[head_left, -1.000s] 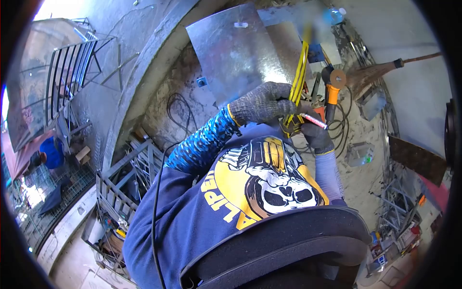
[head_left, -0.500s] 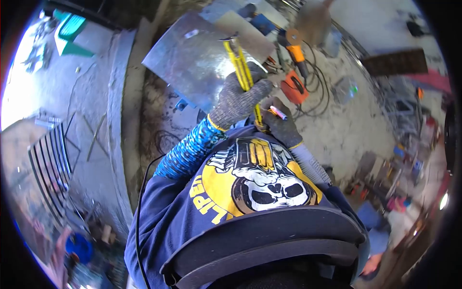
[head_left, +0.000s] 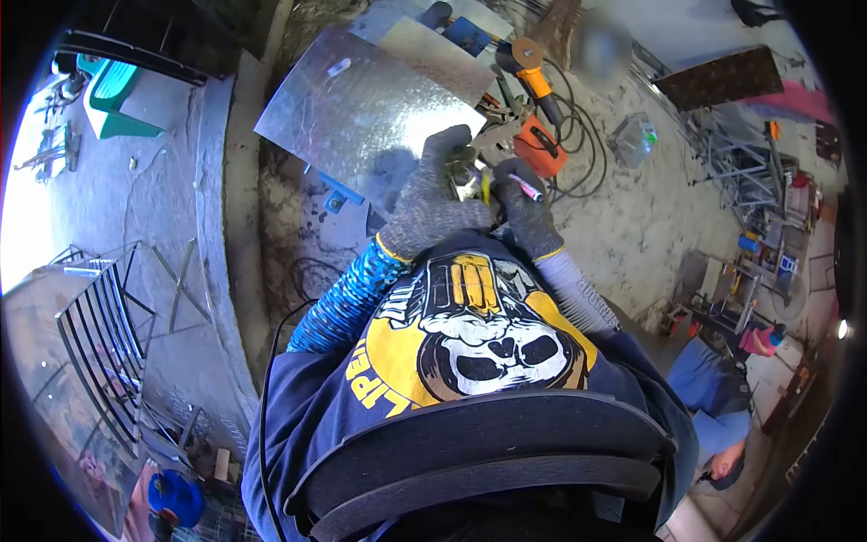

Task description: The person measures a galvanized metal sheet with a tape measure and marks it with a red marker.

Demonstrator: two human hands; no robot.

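Up close against the chest, both gloved hands meet over a small tool. Its body is hidden inside the left hand [head_left: 433, 203], so whether it is a tape measure cannot be told; only a short strip of yellow [head_left: 485, 188] shows, standing nearly upright in the gap between the two hands. The left hand wears a grey knitted glove with a yellow cuff, and its grip is curled tight around the hidden body, fingers bent over the top.

The right hand [head_left: 524, 217], in a darker grey glove, holds a marker [head_left: 525, 188] with a pink barrel and a pale tip. That grip is narrow, a pinch between thumb and fingers, and the marker slants away to the right, just beside the yellow strip.

Beyond the hands, a shiny galvanised metal sheet [head_left: 361, 113] lies on the sandy floor [head_left: 632, 226], its near corner just past the left fingers. An orange angle grinder [head_left: 528, 72] lies farther off, with black cables [head_left: 578, 135] looped near it, and an orange tool case [head_left: 539, 144] sits close to the right hand. A teal plastic chair [head_left: 113, 90] stands well apart at the upper left. Another person [head_left: 713, 406] in blue crouches at the lower right.
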